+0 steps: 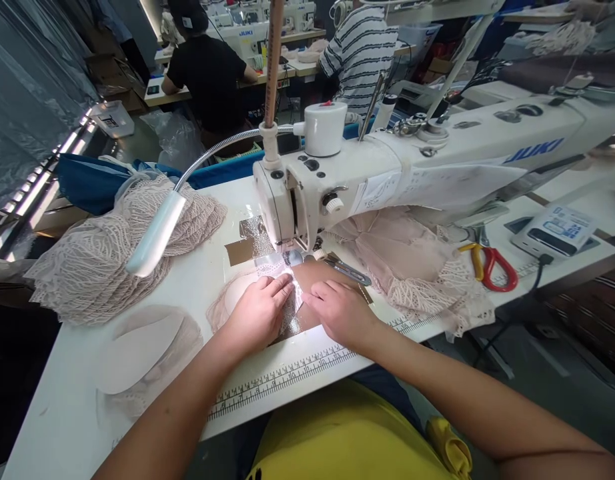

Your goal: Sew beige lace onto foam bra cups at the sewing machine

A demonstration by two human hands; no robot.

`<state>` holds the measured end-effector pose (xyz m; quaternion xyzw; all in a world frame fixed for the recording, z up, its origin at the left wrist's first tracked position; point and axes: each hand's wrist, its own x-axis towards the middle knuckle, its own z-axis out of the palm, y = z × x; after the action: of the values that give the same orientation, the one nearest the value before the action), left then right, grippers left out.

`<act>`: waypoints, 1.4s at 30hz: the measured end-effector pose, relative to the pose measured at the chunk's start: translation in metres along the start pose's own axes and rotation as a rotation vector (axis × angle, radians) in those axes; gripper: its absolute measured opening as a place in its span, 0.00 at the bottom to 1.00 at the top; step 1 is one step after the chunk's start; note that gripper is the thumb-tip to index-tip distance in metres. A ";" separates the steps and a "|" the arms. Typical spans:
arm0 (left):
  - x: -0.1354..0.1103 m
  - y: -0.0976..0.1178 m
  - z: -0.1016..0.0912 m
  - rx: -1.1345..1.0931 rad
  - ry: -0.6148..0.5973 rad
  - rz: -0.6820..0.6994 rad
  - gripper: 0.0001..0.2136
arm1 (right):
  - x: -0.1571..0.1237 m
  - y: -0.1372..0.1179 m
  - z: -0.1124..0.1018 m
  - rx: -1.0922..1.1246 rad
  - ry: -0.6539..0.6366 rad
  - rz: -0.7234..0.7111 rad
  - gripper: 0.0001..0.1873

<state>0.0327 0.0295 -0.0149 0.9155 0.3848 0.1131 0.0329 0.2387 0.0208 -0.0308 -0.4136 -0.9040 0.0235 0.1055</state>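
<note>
Smooth white tabletop (52, 410), ribbed lace pile (100, 263), right hand (340, 313) pinching lacy strip (297, 295), left hand (255, 313) pressing it (grip unclear)

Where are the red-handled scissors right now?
In the head view, the red-handled scissors lie at right on the table, between the lacy beige fabric and the white device.

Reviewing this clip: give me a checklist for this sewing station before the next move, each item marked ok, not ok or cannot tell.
1. Left hand on the white lace: ok.
2. Right hand at the lace's edge: ok.
3. Sewing machine needle raised: cannot tell, too small to see.
4. Area beyond the right hand free of tools: not ok, a metal tool lies there.
5. Red-handled scissors away from both hands: ok.
</note>
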 end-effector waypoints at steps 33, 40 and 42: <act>0.022 -0.067 0.001 0.031 0.061 0.103 0.17 | 0.053 0.010 -0.011 -0.034 -0.118 0.057 0.17; 0.018 -0.062 0.004 -0.068 0.065 0.159 0.15 | 0.054 0.012 -0.008 -0.040 -0.109 0.069 0.19; 0.020 -0.065 0.005 -0.065 0.060 0.149 0.15 | 0.053 0.014 -0.006 -0.031 -0.083 0.056 0.20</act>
<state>0.0021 0.0891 -0.0261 0.9362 0.3125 0.1552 0.0426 0.2168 0.0696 -0.0180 -0.4388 -0.8960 0.0297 0.0610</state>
